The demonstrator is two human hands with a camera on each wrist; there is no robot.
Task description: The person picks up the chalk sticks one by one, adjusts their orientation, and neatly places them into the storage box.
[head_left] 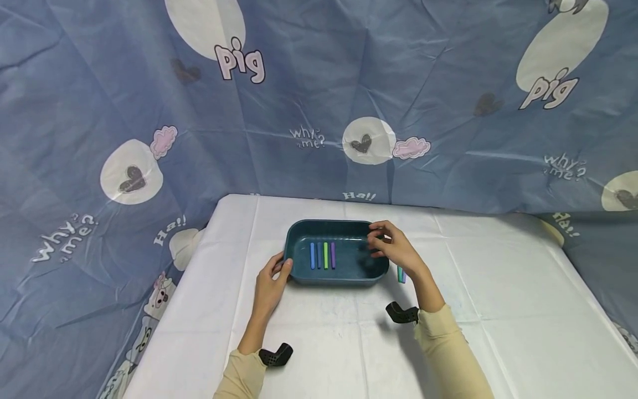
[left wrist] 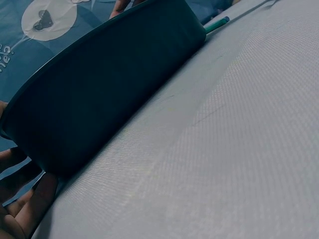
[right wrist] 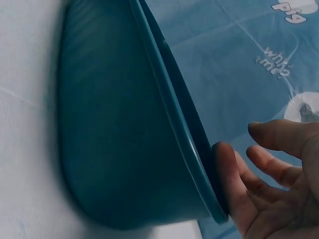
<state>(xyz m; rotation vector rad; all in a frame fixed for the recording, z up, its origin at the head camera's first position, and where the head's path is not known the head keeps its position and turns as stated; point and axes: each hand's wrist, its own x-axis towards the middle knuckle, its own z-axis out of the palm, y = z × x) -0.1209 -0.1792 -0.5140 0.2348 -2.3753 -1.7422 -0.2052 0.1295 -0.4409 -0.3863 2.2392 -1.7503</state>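
A dark teal rectangular dish [head_left: 339,281] stands on the table. Inside it, left of the middle, lie a blue stick [head_left: 312,256], a darker blue stick [head_left: 319,256], a bright green stick [head_left: 326,255] and a purple stick [head_left: 333,255], slim and side by side. My left hand [head_left: 270,282] holds the dish's near left corner, thumb in front and fingers along the end. Over the right end is my right hand [head_left: 396,246], loosely bent, with nothing between thumb and fingers; in the right wrist view its fingers [right wrist: 229,169] overlap the rim.
Just right of the dish, below my right hand, a teal-green stick [head_left: 400,274] and a lilac stick [head_left: 404,277] lie on the white tablecloth [head_left: 329,343]. A blue printed curtain [head_left: 309,94] hangs behind and beside the table. Each wrist carries a black camera mount [head_left: 276,354].
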